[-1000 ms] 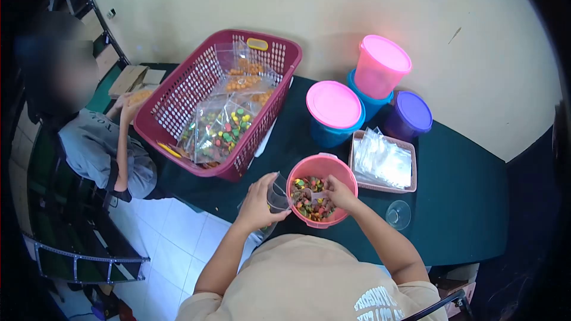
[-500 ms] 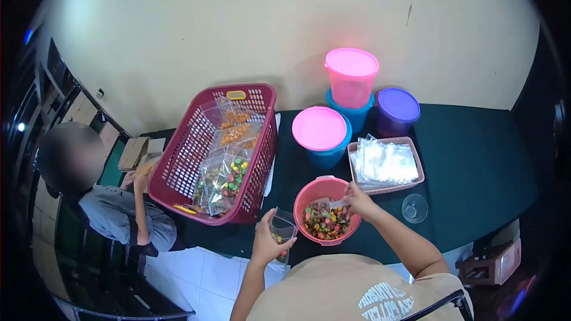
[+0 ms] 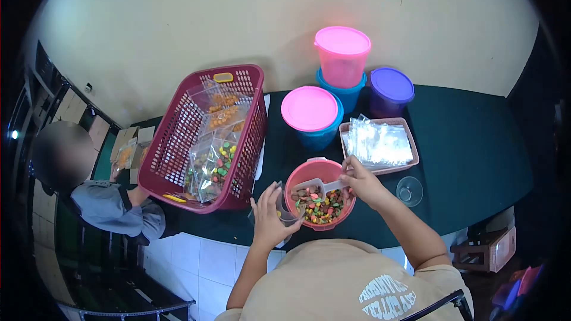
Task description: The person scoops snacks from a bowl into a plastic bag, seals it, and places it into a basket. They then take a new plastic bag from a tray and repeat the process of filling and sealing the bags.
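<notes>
The scoop (image 3: 331,186) has moved left in the pink tub (image 3: 312,170), lower centre, the right hand (image 3: 359,182) pinching its handle. The left hand (image 3: 269,221), fingers spread, clasps a clear cup (image 3: 288,215).

The scoop (image 3: 330,187) is presenting as smooth, translucent white plastic. The pink tub (image 3: 305,171) is showing smooth plastic walls; the clear cup (image 3: 286,214) is appearing glossy and transparent. The 2 pink lids (image 3: 309,108) and 1 purple lid (image 3: 392,85) are displaying smooth plastic. The maroon basket (image 3: 254,134) is exhibiting perforated plastic. The packets (image 3: 380,144) are reflecting light off glossy clear film. The table covering (image 3: 470,142) is reading as matt dark cloth, the shirt (image 3: 309,273) as soft matt fabric. The floor tiles (image 3: 215,261) are looking smooth and glossy.
</notes>
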